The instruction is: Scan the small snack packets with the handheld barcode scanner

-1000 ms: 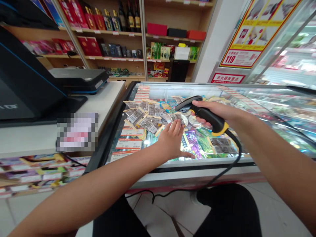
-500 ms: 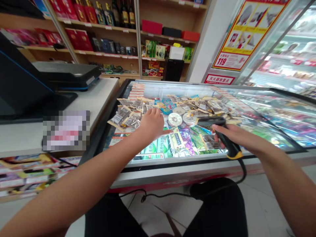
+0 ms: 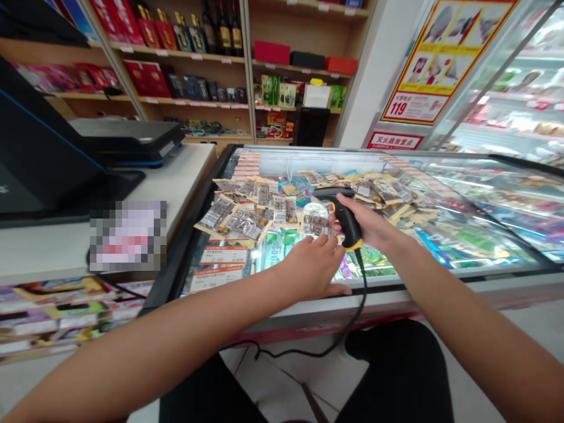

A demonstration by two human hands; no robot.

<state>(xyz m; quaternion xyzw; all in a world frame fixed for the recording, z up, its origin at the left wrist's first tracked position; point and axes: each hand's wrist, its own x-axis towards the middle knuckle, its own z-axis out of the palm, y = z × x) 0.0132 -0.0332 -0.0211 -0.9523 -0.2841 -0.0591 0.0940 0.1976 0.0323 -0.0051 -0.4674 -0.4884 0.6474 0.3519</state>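
My right hand (image 3: 359, 220) is wrapped around the handle of a black and yellow barcode scanner (image 3: 348, 226), whose head points left over the packets. My left hand (image 3: 315, 267) is low over the freezer's front edge, palm down, with bent fingers and the thumb stretched apart. Its fingertips are at the lower edge of a small snack packet (image 3: 316, 223) with a clear window; whether they touch it I cannot tell. Several similar snack packets (image 3: 247, 222) lie on the glass top to the left, and more lie behind the scanner. A round silvery lid (image 3: 314, 209) is partly covered.
The chest freezer (image 3: 440, 277) spans the front, with colourful packs under its glass. To the left is a counter (image 3: 194, 167) with a scale (image 3: 132, 138) and a black terminal. The scanner's cord (image 3: 359, 311) hangs down past the front edge. Stocked shelves (image 3: 189, 53) stand behind.
My right hand has moved left with the barcode scanner. The left hand has drawn back toward me and rightward, uncovering a snack packet. The packet beneath my right hand earlier is gone from there.
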